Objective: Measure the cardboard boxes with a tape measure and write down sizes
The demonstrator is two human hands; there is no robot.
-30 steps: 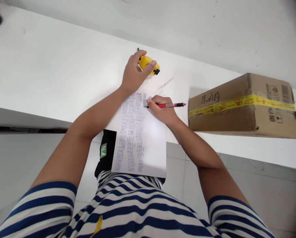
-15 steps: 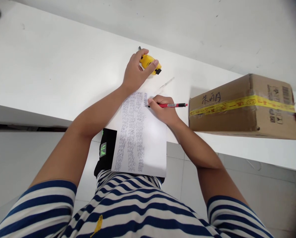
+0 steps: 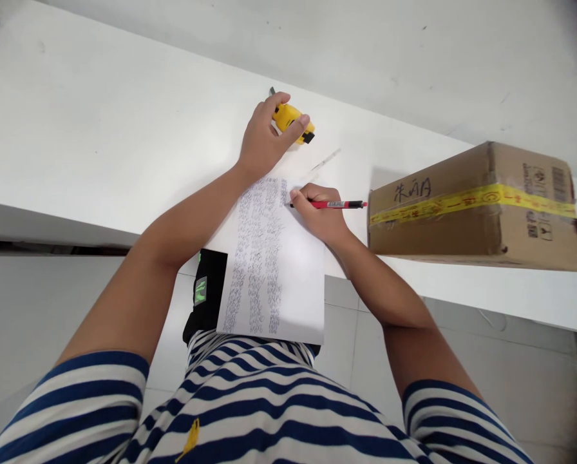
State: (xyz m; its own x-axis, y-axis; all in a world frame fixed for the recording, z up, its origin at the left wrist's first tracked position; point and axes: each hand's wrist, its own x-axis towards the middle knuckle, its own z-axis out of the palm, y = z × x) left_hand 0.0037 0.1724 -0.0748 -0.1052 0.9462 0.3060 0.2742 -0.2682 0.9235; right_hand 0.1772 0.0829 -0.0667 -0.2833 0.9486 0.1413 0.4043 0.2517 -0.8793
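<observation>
Two hands at work on the white worktop [image 3: 100, 142]. The left hand [image 3: 262, 138] reaches forward on a nearly straight arm, its fingers curled around a yellow utility knife [image 3: 291, 119] lying just beyond the page. The right hand [image 3: 320, 216] bends at the wrist, fingers pinching a red pen [image 3: 337, 204], tip on the top of a handwritten sheet of paper [image 3: 288, 283] that overhangs the worktop's edge. Off to the right, a cardboard box [image 3: 472, 206] sits taped shut, contents hidden.

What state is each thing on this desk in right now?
Sheet of paper: left part covered in handwriting, near end overhanging the table edge.
Red pen: gripped in right hand, tip on the paper.
Yellow cutter: on the table, left hand closed around it.
Cardboard box: closed, sealed with yellow tape.
</observation>
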